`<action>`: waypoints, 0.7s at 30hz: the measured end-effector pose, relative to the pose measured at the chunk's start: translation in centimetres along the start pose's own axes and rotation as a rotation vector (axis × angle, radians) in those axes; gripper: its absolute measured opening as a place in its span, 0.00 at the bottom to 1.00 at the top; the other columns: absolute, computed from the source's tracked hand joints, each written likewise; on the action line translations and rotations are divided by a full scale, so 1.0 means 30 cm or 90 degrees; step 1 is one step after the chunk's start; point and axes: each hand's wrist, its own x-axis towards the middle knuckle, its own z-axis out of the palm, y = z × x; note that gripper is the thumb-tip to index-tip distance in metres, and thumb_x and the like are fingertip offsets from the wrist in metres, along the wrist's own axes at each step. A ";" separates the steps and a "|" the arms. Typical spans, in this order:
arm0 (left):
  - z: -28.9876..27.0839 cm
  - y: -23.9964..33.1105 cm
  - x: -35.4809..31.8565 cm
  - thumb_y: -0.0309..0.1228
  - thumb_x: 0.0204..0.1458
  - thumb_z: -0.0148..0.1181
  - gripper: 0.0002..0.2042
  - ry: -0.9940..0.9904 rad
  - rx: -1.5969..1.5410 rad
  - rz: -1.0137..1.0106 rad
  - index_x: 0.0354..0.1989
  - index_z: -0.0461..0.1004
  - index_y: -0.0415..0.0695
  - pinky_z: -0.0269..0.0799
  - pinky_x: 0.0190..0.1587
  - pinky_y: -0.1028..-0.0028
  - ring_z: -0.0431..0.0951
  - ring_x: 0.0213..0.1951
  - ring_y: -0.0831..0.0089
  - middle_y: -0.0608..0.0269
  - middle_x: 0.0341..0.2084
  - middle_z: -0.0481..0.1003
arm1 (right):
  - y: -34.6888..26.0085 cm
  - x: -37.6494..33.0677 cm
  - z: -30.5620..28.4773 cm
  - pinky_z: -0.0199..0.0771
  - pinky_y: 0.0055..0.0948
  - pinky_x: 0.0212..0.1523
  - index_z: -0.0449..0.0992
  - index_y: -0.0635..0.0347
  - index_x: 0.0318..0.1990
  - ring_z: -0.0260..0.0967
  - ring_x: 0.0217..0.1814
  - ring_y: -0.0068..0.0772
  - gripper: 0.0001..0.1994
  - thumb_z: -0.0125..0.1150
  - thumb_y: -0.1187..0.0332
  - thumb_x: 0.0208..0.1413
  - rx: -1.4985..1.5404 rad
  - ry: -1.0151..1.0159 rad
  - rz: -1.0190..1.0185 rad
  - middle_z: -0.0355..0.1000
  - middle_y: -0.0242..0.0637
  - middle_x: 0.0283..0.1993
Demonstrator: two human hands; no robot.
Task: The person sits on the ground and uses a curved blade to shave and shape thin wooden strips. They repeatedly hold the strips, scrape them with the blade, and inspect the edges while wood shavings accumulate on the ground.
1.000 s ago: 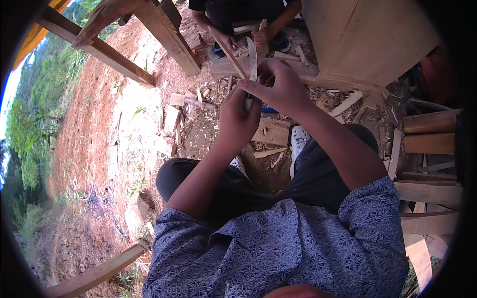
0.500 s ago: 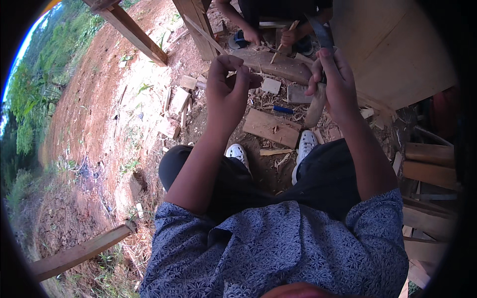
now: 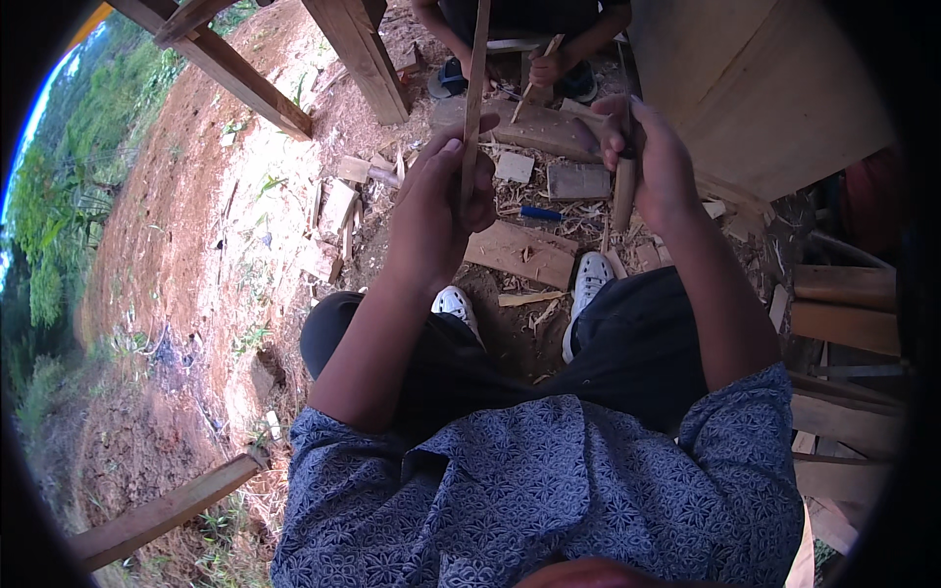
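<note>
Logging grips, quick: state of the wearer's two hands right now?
Left hand: closed, holding a thin wooden strip.
Right hand: closed, holding a wooden-handled knife.

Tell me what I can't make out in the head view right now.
All in the head view:
- Wooden strip in the left hand: top end cut off by the upper edge.
- Knife: the right hand hides part of its handle; the blade looks too thin to tell its shape.
- Co-worker: head cut off by the upper edge.
- Red thing: lost in shade.
</note>
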 end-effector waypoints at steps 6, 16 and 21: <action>0.068 -0.013 -0.004 0.34 0.67 0.42 0.15 0.075 0.114 0.018 0.57 0.65 0.41 0.63 0.23 0.79 0.66 0.18 0.79 0.65 0.24 0.71 | -0.051 -0.056 0.059 0.65 0.24 0.25 0.73 0.54 0.56 0.64 0.24 0.19 0.20 0.43 0.51 0.71 -0.013 0.035 0.062 0.66 0.27 0.27; 0.073 -0.055 -0.003 0.30 0.64 0.42 0.11 0.103 0.277 0.029 0.51 0.65 0.42 0.53 0.17 0.82 0.59 0.14 0.85 0.73 0.13 0.61 | -0.004 -0.090 0.052 0.67 0.22 0.34 0.66 0.53 0.68 0.61 0.29 0.18 0.22 0.47 0.59 0.71 -0.308 -0.190 -0.167 0.65 0.28 0.29; 0.090 -0.066 -0.012 0.34 0.67 0.42 0.12 0.121 0.213 0.021 0.52 0.67 0.42 0.49 0.17 0.82 0.56 0.14 0.88 0.76 0.14 0.60 | 0.008 -0.127 0.125 0.71 0.28 0.39 0.64 0.55 0.69 0.71 0.37 0.21 0.23 0.53 0.68 0.68 -0.370 -0.203 -0.258 0.72 0.36 0.35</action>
